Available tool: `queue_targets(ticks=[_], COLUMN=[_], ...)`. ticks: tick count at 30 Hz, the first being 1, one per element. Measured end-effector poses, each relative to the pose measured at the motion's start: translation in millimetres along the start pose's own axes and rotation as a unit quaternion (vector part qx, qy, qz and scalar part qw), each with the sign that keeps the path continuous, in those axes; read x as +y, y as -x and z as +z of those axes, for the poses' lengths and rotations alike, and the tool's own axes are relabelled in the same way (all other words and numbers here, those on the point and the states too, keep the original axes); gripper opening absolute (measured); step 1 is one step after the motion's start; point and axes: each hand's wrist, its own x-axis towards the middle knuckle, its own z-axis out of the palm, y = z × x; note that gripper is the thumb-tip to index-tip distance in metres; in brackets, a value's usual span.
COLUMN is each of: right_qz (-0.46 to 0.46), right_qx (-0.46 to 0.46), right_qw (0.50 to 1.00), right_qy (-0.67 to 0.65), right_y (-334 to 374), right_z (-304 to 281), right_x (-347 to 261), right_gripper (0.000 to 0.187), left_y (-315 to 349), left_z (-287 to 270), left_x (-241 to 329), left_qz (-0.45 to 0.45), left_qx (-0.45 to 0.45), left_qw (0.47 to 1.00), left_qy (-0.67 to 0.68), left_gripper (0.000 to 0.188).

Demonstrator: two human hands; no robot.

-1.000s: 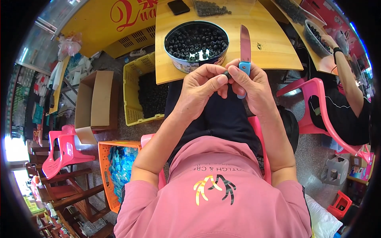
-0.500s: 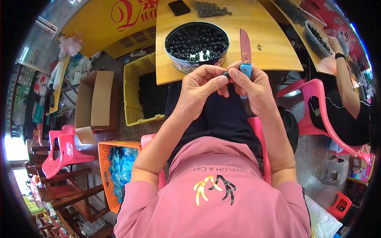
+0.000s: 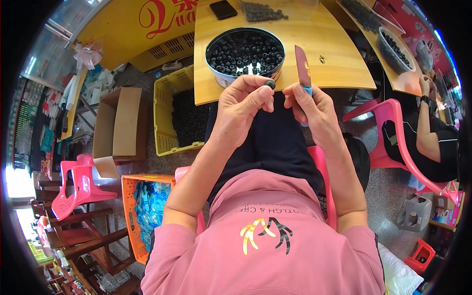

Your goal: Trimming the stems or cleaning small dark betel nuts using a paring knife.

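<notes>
My left hand (image 3: pixel 242 109) pinches a small dark round bead-like piece (image 3: pixel 270 84) between thumb and index finger, above my lap at the table's near edge. To its right, my right hand (image 3: pixel 317 109) is closed around the blue handle of a knife (image 3: pixel 303 66). The knife's reddish blade points up and away from me over the tabletop, apart from the piece. Just beyond my left hand stands a wide round tin (image 3: pixel 223 77), holding many similar black pieces (image 3: pixel 244 51), several with a visible hole.
On the wooden table (image 3: pixel 339 54) lie a black phone (image 3: pixel 223 9) and a clear bag of dark pieces (image 3: pixel 264 12). Left are a yellow crate (image 3: pixel 164 118), a cardboard box (image 3: pixel 125 123) and an orange crate (image 3: pixel 129 196). A person (image 3: pixel 432 142) sits right, near a pink chair (image 3: pixel 386 110).
My hands have drawn apart. The left moved slightly left and up with the dark piece; the right tipped the knife, its blade now lower. The other person's arm shifted.
</notes>
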Motion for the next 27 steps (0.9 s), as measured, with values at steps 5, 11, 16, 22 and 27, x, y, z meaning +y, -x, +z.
queue_targets(ticks=[5,11,16,22,27], right_qz=[0.02,0.003,0.017,0.044,0.054], right_qx=[-0.028,-0.052,-0.038,-0.073,-0.082], right_qw=[0.998,0.996,0.997,0.992,0.99], right_qy=[0.043,0.065,0.065,0.09,0.101], right_y=[1.5,0.5,1.4,1.6,0.3], right_z=[3.2,4.1,4.9,2.3,3.1], right_x=[-2.7,1.3,-2.0,-1.0,-1.2], right_gripper=[0.029,0.029,0.03,0.032,0.033], left_y=[1.1,2.5,1.5,0.7,1.1], left_z=[-0.8,-2.6,-6.0,-7.3,-8.2], left_x=[-1.7,-1.7,-1.8,-1.3,-1.5], left_qz=[0.001,0.002,0.001,0.003,-0.002], left_qx=[-0.018,-0.025,-0.002,0.007,0.009], left_qw=[1.0,0.998,0.998,0.998,0.998], left_qy=[-0.021,-0.066,-0.061,-0.056,-0.061], left_gripper=[0.019,0.015,0.018,0.021,0.016])
